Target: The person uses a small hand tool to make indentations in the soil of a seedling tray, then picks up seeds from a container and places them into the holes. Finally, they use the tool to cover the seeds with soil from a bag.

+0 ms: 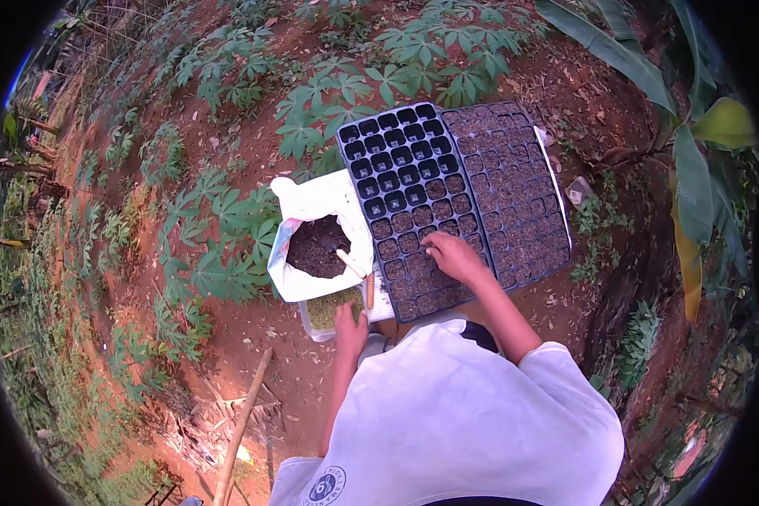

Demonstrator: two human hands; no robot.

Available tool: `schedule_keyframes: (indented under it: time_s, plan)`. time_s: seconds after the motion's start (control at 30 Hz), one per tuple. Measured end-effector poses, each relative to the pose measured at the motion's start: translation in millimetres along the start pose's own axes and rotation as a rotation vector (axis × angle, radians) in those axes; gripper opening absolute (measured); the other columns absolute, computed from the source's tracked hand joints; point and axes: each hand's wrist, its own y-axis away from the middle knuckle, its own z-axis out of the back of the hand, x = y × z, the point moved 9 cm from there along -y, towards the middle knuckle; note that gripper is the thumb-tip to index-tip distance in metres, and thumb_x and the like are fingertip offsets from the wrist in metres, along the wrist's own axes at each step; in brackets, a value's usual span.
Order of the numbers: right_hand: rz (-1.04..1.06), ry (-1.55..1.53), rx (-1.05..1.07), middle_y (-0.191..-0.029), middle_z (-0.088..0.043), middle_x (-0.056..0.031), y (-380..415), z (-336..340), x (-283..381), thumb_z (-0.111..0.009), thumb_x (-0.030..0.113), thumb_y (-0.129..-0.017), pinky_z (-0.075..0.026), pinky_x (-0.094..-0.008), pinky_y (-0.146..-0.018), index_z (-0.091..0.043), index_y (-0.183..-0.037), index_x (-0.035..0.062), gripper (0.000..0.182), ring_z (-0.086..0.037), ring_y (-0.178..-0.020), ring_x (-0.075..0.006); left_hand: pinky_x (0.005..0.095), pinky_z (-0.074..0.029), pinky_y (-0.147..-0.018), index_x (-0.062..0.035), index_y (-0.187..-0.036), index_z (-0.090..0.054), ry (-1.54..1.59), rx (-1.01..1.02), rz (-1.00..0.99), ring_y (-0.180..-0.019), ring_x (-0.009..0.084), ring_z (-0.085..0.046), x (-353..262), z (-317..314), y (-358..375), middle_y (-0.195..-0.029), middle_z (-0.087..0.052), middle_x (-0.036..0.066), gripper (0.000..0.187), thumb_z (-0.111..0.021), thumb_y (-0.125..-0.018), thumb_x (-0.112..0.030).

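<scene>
A black seedling tray (409, 173) has empty cells toward its far end and soil-filled cells nearer the body. My right hand (452, 255) is over the filled cells near its right side, fingers bent together; anything between them is too small to make out. My left hand (351, 323) rests at the right edge of a pale container (318, 335) holding greenish-brown material, its fingers apart. Beyond it, a white bag (312, 198) stands open with dark soil (312, 244) and a light-handled trowel (350, 262) inside. A wooden handle (370, 291) lies beside the bag.
A second tray (510, 190), filled with soil, adjoins the first on the right. Leafy plants (223, 219) grow to the left and beyond. A wooden stick (246, 417) slants at the lower left. Banana leaves (691, 181) hang at the right.
</scene>
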Motion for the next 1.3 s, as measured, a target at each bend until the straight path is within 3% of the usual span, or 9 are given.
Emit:
schedule_keyframes:
  time_s: [0.07,0.23,0.4,0.67,1.07,1.17,1.3]
  plan:
    - [-0.065,0.016,-0.042,-0.098,-0.062,-0.0163,-17.3,30.6,-24.4,-0.055,0.010,-0.086,-0.047,-0.0417,-0.082,-0.060,-0.101,0.0025,0.018,-0.058,-0.094,-0.0352,0.0443,-0.039,-0.092,0.0031,-0.114,-0.050,-0.020,-0.015,0.043,-0.105,0.0394,-0.048,-8.4,-14.0,1.1,-0.110,-0.050,0.024,0.036,-0.059,-0.083,-0.013]
    - [0.049,0.025,-0.099,-0.098,-0.062,-0.0173,-70.0,67.2,-60.6,-0.050,0.011,-0.087,-0.047,-0.0417,-0.082,-0.060,-0.099,0.0019,0.018,-0.059,-0.093,-0.0357,0.0464,-0.038,-0.092,0.0060,-0.116,-0.048,-0.121,-0.140,0.184,-0.106,0.0417,-0.048,-5.5,-24.7,-11.2,-0.111,-0.050,0.026,0.038,-0.055,-0.087,-0.018]
    - [0.076,0.050,0.024,-0.098,-0.062,-0.0169,-109.9,56.8,-87.7,-0.046,0.013,-0.087,-0.047,-0.0437,-0.081,-0.060,-0.097,0.0023,0.020,-0.059,-0.093,-0.0351,0.0469,-0.037,-0.093,0.0084,-0.117,-0.046,-0.046,-0.238,0.336,-0.107,0.0428,-0.048,-14.1,-28.0,-5.3,-0.113,-0.050,0.029,0.036,-0.049,-0.090,-0.016]
    - [0.162,0.019,0.107,-0.101,-0.060,-0.0167,-127.5,48.0,-94.3,-0.043,0.008,-0.089,-0.046,-0.0431,-0.081,-0.057,-0.102,0.0026,0.020,-0.057,-0.096,-0.0363,0.0448,-0.037,-0.097,0.0080,-0.121,-0.044,-0.007,-0.233,0.405,-0.113,0.0415,-0.047,-16.7,-30.9,-1.9,-0.121,-0.048,0.029,0.035,-0.045,-0.092,-0.012]
    - [0.219,-0.052,0.099,-0.095,-0.062,-0.0153,-131.4,61.3,-77.8,-0.055,0.003,-0.083,-0.048,-0.0380,-0.076,-0.060,-0.101,0.0029,0.018,-0.062,-0.086,-0.0315,0.0442,-0.036,-0.098,0.0063,-0.127,-0.038,-0.054,-0.279,0.403,-0.116,0.0408,-0.045,-1.7,-41.0,1.7,-0.125,-0.045,0.027,0.041,-0.045,-0.091,-0.012]
    - [0.221,-0.092,0.090,-0.093,-0.062,-0.0168,-131.3,63.3,-77.4,-0.057,0.006,-0.083,-0.047,-0.0413,-0.077,-0.060,-0.100,0.0033,0.017,-0.060,-0.087,-0.0349,0.0444,-0.036,-0.098,0.0058,-0.127,-0.038,-0.049,-0.286,0.415,-0.115,0.0406,-0.045,-4.2,-40.5,3.0,-0.124,-0.045,0.026,0.041,-0.046,-0.090,-0.011]
    - [0.213,-0.123,0.067,-0.092,-0.062,-0.0167,-126.2,69.4,-75.4,-0.058,0.008,-0.083,-0.047,-0.0404,-0.076,-0.060,-0.099,0.0031,0.017,-0.061,-0.086,-0.0338,0.0448,-0.037,-0.096,0.0058,-0.126,-0.040,-0.083,-0.297,0.403,-0.113,0.0408,-0.046,-12.6,-37.5,3.4,-0.121,-0.046,0.026,0.040,-0.047,-0.090,-0.011]
